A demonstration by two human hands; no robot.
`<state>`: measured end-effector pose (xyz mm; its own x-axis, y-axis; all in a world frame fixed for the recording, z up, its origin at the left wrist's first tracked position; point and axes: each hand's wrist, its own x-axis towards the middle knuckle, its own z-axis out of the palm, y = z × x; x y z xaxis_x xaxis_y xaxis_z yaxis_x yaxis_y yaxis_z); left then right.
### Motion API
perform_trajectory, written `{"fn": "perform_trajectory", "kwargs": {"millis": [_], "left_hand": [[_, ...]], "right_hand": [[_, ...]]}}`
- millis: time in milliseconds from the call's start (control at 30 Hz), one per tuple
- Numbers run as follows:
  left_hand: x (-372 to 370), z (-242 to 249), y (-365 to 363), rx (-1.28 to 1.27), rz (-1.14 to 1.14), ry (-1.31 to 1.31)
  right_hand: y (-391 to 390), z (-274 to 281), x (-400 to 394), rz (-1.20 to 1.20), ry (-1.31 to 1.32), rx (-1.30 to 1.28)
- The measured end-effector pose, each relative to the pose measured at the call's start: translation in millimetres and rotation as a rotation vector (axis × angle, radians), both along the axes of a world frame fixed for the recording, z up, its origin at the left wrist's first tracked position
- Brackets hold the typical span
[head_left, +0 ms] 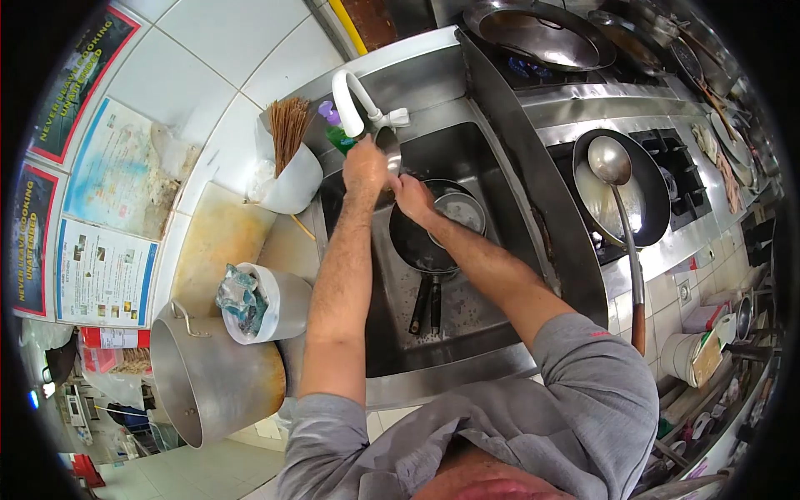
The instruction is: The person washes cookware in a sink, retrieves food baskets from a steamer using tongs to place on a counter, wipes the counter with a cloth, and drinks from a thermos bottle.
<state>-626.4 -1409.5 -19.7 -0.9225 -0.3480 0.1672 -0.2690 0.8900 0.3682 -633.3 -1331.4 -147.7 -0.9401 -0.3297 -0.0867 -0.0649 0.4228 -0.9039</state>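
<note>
head camera: at the upper middle of the frame, a shiny silver metal vessel (pixel 388 148) is sitting just right of the left hand (pixel 365 167) and just above the right hand (pixel 412 198), beside the curved white faucet (pixel 344 98). its visible part is running roughly up and down the frame, with the left hand lying nearer. the left hand is curling against it, and the right hand's fingers are drawing together at its lower end; whether either is truly pinching it, i cannot tell. at the upper left, a red-bordered black sign (pixel 86 77) is reading "never leave cooking unattended".
</note>
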Motion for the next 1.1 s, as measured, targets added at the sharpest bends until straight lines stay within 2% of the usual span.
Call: {"fn": "perform_trajectory", "kwargs": {"millis": [67,100,133,167,200,233,267,333,400,433,467,533,567,633,667,733,767,800,867,900,967,1000,1033,1067,1100], "left_hand": [[-0.8,3.6,-14.3,-0.061,0.003,-0.12],[-3.7,-10.6,-23.7,-0.04,0.04,-0.043],[-1.2,-9.3,-22.4,-0.041,0.036,-0.038],[7.0,-9.0,-19.4,-0.011,0.049,0.073],[12.3,-8.9,-16.2,0.02,0.064,0.186],[14.2,-11.4,-12.5,0.022,0.066,0.189],[17.0,-17.0,-8.1,-0.01,0.055,0.168],[24.0,-30.1,-2.6,-0.039,0.045,0.136],[26.8,-38.4,1.9,-0.031,0.001,0.153],[28.1,-38.7,0.3,-0.025,-0.03,0.143],[29.5,-37.7,-0.5,-0.029,-0.034,0.145],[34.2,-35.0,-4.6,-0.042,-0.061,0.037],[36.3,-31.5,-7.1,-0.049,-0.056,0.035],[39.7,-27.1,-12.5,0.036,0.004,-0.094],[39.7,-28.7,-16.8,0.037,0.006,-0.097],[39.2,-31.2,-24.4,0.119,-0.106,0.117],[33.7,-32.8,-24.4,0.056,-0.066,0.077],[29.6,-31.2,-20.5,0.058,-0.061,0.077],[17.5,-30.1,-12.0,0.039,-0.097,0.39],[11.3,-26.8,-5.9,0.066,-0.043,0.353],[-1.1,-17.0,-6.7,0.054,-0.008,0.33],[-6.3,-15.2,-9.4,0.034,0.031,0.315],[-11.7,-13.5,-14.3,0.156,0.072,0.398],[-16.0,-9.6,-20.9,0.274,0.116,0.484],[-16.5,-4.8,-26.3,0.219,-0.006,0.647]], "right_hand": [[27.6,-10.0,21.3,-0.029,0.189,0.073],[44.5,-32.8,38.2,-0.025,0.179,0.081],[62.5,-73.4,55.5,-0.021,0.173,0.088],[78.1,-138.9,69.5,-0.005,0.084,0.113],[102.2,-193.7,83.2,0.163,0.07,0.003],[116.9,-222.2,90.7,0.335,0.053,-0.106],[117.0,-204.6,84.9,0.339,0.051,-0.105],[113.0,-136.0,58.5,0.326,-0.767,-0.139],[85.2,-99.5,30.2,0.155,-0.569,-0.557],[66.6,-77.0,11.4,0.081,-0.374,-0.557],[44.8,-68.4,-11.3,-0.016,-0.114,-0.489],[27.1,-13.9,-41.4,0.008,0.283,-0.273],[21.3,8.0,-49.1,0.011,0.281,-0.28],[12.7,35.0,-58.9,0.488,1.087,0.051],[11.6,40.5,-59.6,0.49,1.084,0.05],[8.4,37.3,-60.7,0.466,1.003,-0.207],[7.3,33.0,-54.9,0.246,0.709,-0.316],[2.7,23.2,-50.3,0.251,0.708,-0.316],[-5.0,1.9,-41.4,-0.144,-0.309,-0.904],[-0.1,-7.9,-31.7,-0.103,-0.323,-0.778],[17.8,-40.7,-7.2,-0.049,0.298,-0.4],[41.2,-44.6,21.2,0.021,0.139,-0.345],[54.7,-94.2,38.8,0.056,-0.123,0.071],[72.2,-160.3,68.7,0.044,-0.219,-0.306],[97.8,-177.1,94.3,0.082,-0.273,-0.23]]}}
